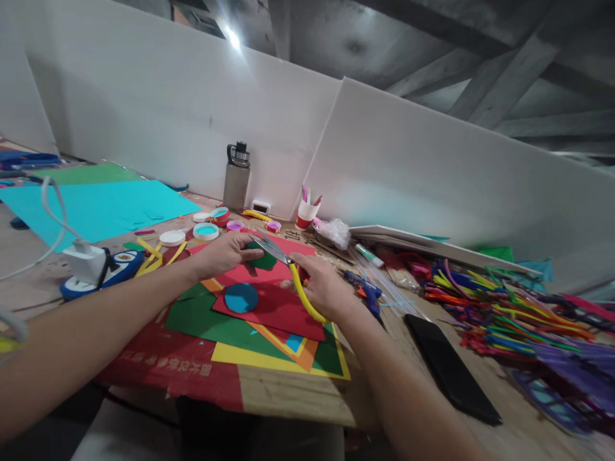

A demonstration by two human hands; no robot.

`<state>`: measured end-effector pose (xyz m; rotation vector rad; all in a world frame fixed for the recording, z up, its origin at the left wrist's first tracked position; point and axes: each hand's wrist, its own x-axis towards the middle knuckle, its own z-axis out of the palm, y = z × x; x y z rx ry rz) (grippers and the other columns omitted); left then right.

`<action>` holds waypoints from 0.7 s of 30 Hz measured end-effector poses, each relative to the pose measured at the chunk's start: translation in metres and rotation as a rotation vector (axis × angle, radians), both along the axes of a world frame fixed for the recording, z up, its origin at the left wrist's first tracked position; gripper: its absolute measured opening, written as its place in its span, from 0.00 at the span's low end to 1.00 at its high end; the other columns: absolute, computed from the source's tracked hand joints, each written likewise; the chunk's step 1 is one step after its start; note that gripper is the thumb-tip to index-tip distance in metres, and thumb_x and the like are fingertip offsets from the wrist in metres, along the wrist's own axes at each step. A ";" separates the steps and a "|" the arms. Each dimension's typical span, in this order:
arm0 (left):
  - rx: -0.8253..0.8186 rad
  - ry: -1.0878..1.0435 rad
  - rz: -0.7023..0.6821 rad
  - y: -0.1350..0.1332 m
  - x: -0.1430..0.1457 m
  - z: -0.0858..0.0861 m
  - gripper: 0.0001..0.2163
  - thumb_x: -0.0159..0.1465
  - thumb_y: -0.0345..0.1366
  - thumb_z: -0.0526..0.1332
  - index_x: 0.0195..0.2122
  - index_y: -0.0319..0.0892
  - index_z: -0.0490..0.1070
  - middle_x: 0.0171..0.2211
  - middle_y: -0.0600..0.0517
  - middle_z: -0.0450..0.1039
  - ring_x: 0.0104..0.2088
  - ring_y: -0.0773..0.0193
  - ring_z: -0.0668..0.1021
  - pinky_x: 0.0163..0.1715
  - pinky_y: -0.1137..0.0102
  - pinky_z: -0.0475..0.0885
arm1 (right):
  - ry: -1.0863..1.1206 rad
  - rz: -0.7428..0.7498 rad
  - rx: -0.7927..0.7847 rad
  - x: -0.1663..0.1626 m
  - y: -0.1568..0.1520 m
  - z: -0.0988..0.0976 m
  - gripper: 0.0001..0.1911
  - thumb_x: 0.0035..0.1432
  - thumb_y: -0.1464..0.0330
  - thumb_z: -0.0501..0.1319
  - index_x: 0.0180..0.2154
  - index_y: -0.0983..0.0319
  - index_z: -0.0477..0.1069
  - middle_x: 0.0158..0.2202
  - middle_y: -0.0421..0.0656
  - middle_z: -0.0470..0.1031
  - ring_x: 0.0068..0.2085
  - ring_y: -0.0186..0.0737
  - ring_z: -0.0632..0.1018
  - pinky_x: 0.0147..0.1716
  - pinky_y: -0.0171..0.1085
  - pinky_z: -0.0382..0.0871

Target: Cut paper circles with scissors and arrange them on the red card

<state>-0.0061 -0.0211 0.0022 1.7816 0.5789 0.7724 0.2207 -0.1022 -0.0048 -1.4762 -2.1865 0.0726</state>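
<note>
My left hand (pixel 224 253) pinches a small piece of dark green paper (pixel 264 258) above the table. In my right hand (pixel 319 282) is a pair of scissors (pixel 307 302) with yellow handles, its metal blades lying across the green paper. Whether the blades are parted is hard to make out. Below my hands a blue paper disc (pixel 241 298) rests on red paper (pixel 283 314). Under that are stacked green paper (pixel 202 320), orange paper and yellow paper (pixel 269 363).
Round lids and paper rings (pixel 206 232) lie behind my left hand, near a bottle (pixel 237 176) and a cup of pens (pixel 307 212). At right are a glue gun (pixel 369 293), a black phone (pixel 449 365) and many pipe cleaners (pixel 509 307). A charger (pixel 85 262) stands left.
</note>
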 end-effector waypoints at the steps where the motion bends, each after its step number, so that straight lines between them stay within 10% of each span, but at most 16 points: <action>1: -0.001 0.003 -0.002 0.000 0.000 0.000 0.13 0.60 0.41 0.66 0.40 0.38 0.77 0.35 0.45 0.80 0.29 0.66 0.79 0.28 0.72 0.77 | -0.006 0.002 0.001 0.000 0.000 0.000 0.30 0.56 0.53 0.65 0.55 0.62 0.69 0.38 0.50 0.76 0.38 0.47 0.75 0.39 0.41 0.67; 21: 0.074 0.054 -0.024 0.001 0.000 0.002 0.12 0.58 0.43 0.67 0.35 0.39 0.78 0.29 0.50 0.76 0.25 0.69 0.77 0.27 0.74 0.75 | -0.039 0.041 0.036 0.000 0.000 -0.002 0.25 0.59 0.54 0.62 0.53 0.61 0.68 0.37 0.48 0.73 0.35 0.44 0.72 0.37 0.40 0.65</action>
